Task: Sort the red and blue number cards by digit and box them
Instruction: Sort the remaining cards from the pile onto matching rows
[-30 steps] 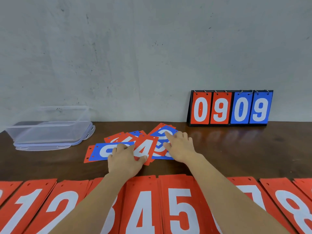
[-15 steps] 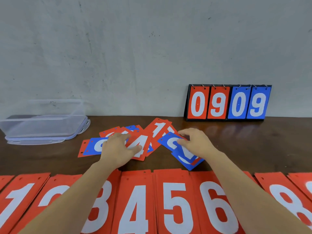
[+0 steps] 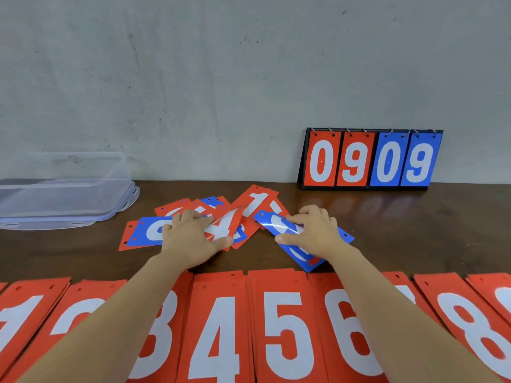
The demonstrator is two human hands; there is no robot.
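With the left grip [image 3: 190, 239], tips up the red 4 card [image 3: 224, 225], flat on the loose pile [image 3: 257, 203] half a second back; thumb against its near corner, fingers curled over the far side. With the right grip [image 3: 315, 233], pinches a blue card [image 3: 276, 225] between thumb and forefinger, dragged nearer and rightward since then, its far end bowed upward. Covers under that palm a second blue card [image 3: 302, 257], with a sliver of red beneath.

Leaves plain brown desk [image 3: 414, 233] open to the right of both hands, out to the frame edge, and only a narrow strip between the loose pile and the near row of red stacks [image 3: 282, 327].

Shows at far left a clear box [image 3: 63, 186] standing on its lid [image 3: 83, 221]; walls hazy, inside hard to judge. Shows the flip scoreboard [image 3: 370, 158] against the wall, reading 0909.

Hides the 2, 3 and 7 stacks partly behind the forearms; crops the outermost stacks at both frame edges. Cannot read the digit on either held blue card, nor on the leftmost blue card [image 3: 146, 230], half covered by the left grip.
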